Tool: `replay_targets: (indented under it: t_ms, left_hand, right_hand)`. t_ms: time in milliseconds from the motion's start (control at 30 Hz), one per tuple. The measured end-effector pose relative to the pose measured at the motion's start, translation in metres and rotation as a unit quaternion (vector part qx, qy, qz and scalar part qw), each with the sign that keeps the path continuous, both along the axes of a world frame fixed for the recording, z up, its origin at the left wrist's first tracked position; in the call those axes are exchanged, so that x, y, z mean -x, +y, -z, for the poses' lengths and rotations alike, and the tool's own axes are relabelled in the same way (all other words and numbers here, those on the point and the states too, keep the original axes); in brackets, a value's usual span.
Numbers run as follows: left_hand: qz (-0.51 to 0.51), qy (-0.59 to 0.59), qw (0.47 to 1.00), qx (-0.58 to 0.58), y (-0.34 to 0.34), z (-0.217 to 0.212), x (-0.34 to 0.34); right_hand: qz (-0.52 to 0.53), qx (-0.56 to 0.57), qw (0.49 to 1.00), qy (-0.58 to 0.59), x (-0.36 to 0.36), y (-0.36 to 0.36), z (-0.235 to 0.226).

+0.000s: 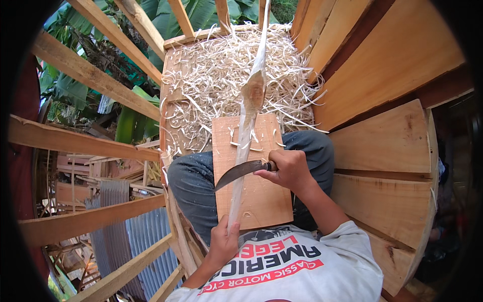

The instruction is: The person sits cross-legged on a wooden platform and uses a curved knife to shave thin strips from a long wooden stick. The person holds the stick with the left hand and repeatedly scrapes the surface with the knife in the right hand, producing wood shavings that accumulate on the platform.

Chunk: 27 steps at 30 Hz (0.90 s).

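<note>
A long pale strip of split bamboo with a brown node in its upper part runs from near my belly out past the far edge of the floor. My left hand is closed round its near end. In my right hand is the dark handle of a curved knife. Its blade points left and lies across the strip, appearing to touch it. Under both, a flat wooden board rests on my lap, with a few thin shavings on it.
Pale curled shavings heap on the wooden floor beyond my knees. Plank walls stand close on the right. Wooden rails line the left, with banana leaves and corrugated sheets outside.
</note>
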<state>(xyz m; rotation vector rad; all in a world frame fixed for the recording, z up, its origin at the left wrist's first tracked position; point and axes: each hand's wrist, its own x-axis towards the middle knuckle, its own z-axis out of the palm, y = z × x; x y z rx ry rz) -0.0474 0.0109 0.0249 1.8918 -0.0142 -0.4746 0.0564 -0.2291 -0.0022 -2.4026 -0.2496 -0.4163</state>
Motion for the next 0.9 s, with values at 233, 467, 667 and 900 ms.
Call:
replay_targets:
  t_ms: [233,467,667,900]
  left_hand:
    - [-0.017,-0.005,1.000,0.020,0.003,0.008,-0.001]
    - [-0.018,0.007,1.000,0.008,0.009,0.011,-0.009]
    - [-0.009,-0.023,1.000,0.014,0.013,0.015,-0.013]
    - [-0.016,-0.029,0.999,0.006,0.010,0.014,-0.019]
  right_hand:
    - [-0.012,-0.022,1.000,-0.005,-0.003,-0.002,0.003]
    - [0.064,-0.021,0.997,0.047,-0.006,-0.011,0.010]
    - [0.108,-0.038,0.988,0.100,-0.015,-0.020,0.009]
    - [0.040,-0.081,0.993,0.070,-0.007,-0.008,0.009]
